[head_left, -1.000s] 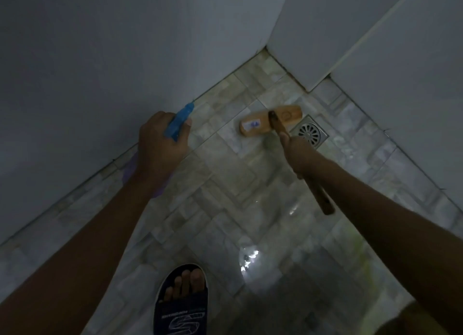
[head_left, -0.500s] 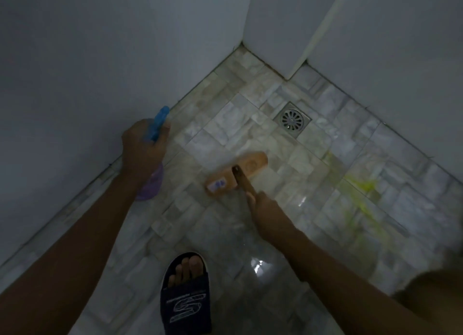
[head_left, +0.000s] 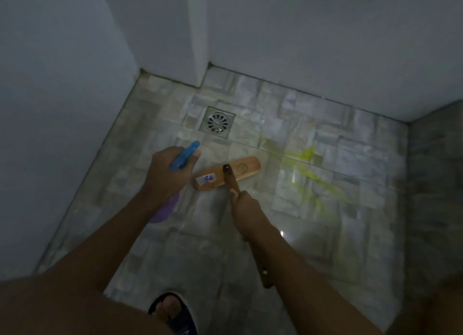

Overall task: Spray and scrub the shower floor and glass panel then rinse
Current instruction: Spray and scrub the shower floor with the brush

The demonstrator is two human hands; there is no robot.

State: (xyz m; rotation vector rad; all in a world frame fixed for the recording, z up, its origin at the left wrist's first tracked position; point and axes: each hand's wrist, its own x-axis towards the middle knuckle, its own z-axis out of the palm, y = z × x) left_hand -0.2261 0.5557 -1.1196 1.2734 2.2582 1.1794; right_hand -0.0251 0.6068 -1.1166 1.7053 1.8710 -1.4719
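The scrub brush [head_left: 226,173], gripped by the right hand [head_left: 246,209], has swept back from the floor drain [head_left: 217,121] toward the yellow cleaner streaks [head_left: 308,169] awaiting scrubbing, while the left hand [head_left: 167,174] holds the spray bottle [head_left: 184,154].

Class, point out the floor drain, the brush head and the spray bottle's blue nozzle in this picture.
floor drain [head_left: 217,122]: head view, centre of the round grate.
brush head [head_left: 226,173]: head view, wooden back beside the handle socket.
blue nozzle [head_left: 185,155]: head view, middle of the sprayer above the fingers.

dim stall – plain grey walls [head_left: 62,84], metal drain [head_left: 217,122].
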